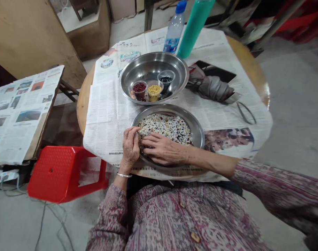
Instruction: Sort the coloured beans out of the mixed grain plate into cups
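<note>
A shallow metal bowl (200, 130) holds white grains mixed with dark, red and yellow beans (171, 127). At its left edge, my left hand (131, 144) is closed over the rim, a silver bangle on the wrist. My right hand (165, 149) reaches in from the right, its slightly bent fingers apart over the mix and pointing at my left hand; its fingertips are partly hidden. Behind stands a larger metal basin (140, 64) with three clear plastic cups: red beans (139, 87), yellow beans (154, 90) and black beans (166, 80).
Newspaper (103, 115) covers the round wooden table (83, 101). A water bottle (174, 29) and a green bottle (194, 29) stand at the back. A folded grey umbrella (213, 87) lies right, beside a dark flat device (216, 70). A red stool (56, 170) is at lower left.
</note>
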`<state>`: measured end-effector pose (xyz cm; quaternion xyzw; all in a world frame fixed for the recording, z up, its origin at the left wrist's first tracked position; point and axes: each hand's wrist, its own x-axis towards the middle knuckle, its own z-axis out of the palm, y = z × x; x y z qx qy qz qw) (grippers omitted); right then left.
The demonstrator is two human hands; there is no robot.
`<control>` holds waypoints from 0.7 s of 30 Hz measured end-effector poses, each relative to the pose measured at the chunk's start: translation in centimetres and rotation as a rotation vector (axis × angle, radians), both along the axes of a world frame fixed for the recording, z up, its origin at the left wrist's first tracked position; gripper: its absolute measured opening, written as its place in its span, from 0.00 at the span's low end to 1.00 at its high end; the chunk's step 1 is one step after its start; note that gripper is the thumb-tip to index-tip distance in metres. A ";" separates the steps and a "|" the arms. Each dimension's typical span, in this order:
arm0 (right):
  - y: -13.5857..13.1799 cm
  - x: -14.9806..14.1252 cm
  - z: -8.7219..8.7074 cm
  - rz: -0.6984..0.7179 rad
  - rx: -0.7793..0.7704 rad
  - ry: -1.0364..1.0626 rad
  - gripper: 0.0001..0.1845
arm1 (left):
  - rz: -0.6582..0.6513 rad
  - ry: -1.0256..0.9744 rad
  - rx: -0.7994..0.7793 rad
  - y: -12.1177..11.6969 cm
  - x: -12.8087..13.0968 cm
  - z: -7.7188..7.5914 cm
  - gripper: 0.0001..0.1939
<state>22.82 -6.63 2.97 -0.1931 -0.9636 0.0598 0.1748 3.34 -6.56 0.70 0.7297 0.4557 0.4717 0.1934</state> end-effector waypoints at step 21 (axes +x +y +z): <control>3.3 7.1 -0.9 -0.612 -0.133 -0.117 0.17 | -0.012 -0.007 0.013 0.0 -0.1 0.0 0.13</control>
